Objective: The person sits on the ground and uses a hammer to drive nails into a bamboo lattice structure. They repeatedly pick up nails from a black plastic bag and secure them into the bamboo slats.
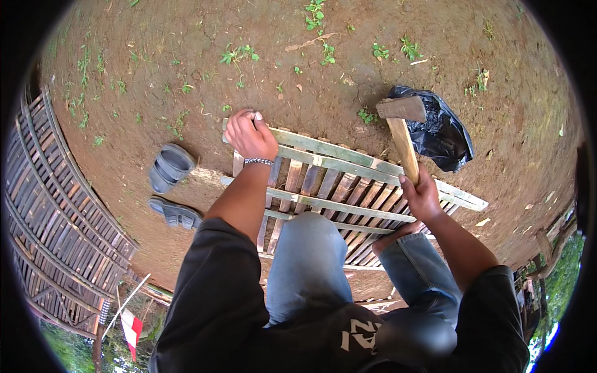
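My left hand [252, 135] is closed in a pinch at the left end of the upper bamboo strip [323, 148] of a slatted bamboo panel. Whatever lies between its thumb and fingers is too small to make out. Gripped in my right hand [423, 196] is a hatchet [404, 140] with a pale wooden handle and a brown, rusty-looking metal head. The tool is raised over the panel's right part, its head overlapping the edge of a black plastic bag [443, 133]. Bamboo slats [342, 189] run across under several long strips, and my knees are over the panel.
Grey sandals [171, 168] lie on the bare soil left of the panel. A larger bamboo slat structure [59, 217] stands at the far left, near a red and white flag [132, 331]. Small green weeds [239, 56] grow ahead. Dark small bits lie in the open bag.
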A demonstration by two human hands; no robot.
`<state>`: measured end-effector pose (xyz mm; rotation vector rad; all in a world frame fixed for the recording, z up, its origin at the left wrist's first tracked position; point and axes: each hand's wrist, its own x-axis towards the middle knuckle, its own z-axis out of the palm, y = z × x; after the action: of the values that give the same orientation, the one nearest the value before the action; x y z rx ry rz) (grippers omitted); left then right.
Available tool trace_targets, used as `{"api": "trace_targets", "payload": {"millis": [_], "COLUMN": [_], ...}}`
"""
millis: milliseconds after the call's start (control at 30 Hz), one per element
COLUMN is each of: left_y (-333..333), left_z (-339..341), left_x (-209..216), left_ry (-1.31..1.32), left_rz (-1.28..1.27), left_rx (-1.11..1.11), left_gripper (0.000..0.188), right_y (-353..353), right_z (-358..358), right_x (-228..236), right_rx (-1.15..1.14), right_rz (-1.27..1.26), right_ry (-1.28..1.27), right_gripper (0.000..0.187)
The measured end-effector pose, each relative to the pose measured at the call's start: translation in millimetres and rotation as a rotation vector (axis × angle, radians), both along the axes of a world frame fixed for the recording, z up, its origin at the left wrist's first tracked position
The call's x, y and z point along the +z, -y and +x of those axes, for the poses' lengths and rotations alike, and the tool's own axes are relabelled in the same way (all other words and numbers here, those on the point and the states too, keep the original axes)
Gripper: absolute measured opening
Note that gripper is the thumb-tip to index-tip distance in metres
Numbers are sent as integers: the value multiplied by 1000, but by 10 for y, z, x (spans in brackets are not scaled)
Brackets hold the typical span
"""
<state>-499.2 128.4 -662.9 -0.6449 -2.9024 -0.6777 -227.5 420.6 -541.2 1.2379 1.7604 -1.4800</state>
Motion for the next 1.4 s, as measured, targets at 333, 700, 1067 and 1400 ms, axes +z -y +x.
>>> {"api": "trace_targets", "payload": {"millis": [333, 700, 1067, 1400], "left_y": [-46, -31, -31, 0], "left_z": [-18, -7, -1, -13], "left_x": [10, 62, 53, -31], "left_ry": [24, 106, 102, -34], "left_rz": [-53, -124, -145, -126], "left_rx": [7, -29, -25, -58], "left_gripper": [12, 14, 17, 17], "right_y": [-366, 466, 1208, 1249], "right_z": [-150, 404, 410, 617], "right_x": [560, 1537, 920, -352], "right_rx": [126, -345, -46, -36], "right_rz": [33, 146, 249, 319], "right_ry": [7, 178, 210, -12], "right_gripper": [27, 22, 40, 40]}}
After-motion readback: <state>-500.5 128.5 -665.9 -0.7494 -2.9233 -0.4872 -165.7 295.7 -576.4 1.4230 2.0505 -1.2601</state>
